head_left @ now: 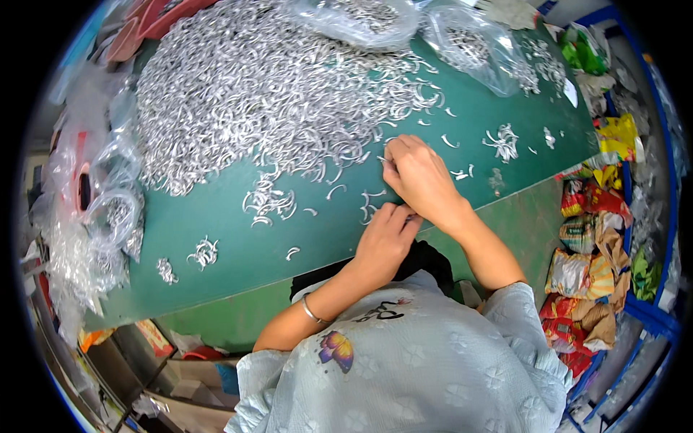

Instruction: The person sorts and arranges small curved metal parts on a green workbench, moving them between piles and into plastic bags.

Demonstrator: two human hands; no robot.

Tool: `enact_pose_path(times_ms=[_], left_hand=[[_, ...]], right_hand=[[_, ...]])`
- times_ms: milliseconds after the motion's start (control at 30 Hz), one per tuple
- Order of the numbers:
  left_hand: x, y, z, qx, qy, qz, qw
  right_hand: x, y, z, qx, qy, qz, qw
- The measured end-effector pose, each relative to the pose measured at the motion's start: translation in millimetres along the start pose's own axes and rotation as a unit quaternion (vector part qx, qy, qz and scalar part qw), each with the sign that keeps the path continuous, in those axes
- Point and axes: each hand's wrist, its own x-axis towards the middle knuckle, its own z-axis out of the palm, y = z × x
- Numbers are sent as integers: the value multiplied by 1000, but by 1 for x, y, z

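Observation:
A large heap of small curved silvery pieces (pixel 238 86), metal by their look, covers much of the green tabletop (pixel 238 252). My right hand (pixel 421 173) is over the table near the heap's front edge, fingers curled and pinched; a sliver of one silvery piece seems to show at its fingertips. Nearer the table's front edge, my left hand (pixel 385 244) is closed with its fingers bent inward, and what it holds is hidden. A few loose curved pieces (pixel 369 207) lie just beside the left hand. A small cluster of pieces (pixel 269 200) sits farther left.
Clear plastic bags (pixel 473 47) with more pieces stand at the back, and others (pixel 108 209) hang at the left edge. Small piles (pixel 503 142) lie at the right. A red scoop-like container (pixel 170 16) is at the back left. Colourful packages (pixel 581 274) fill a blue-framed rack at right.

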Motion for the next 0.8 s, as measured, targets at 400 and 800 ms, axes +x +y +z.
enact_pose_path(times_ms=[400,800], left_hand=[[2,-3,-10,27,2,-13,1000],[7,-8,-13,36,2,-11,999]], right_hand=[[-66,97,-110,53,98,267,957],[-56,68,-89,-27,115,160,980]])
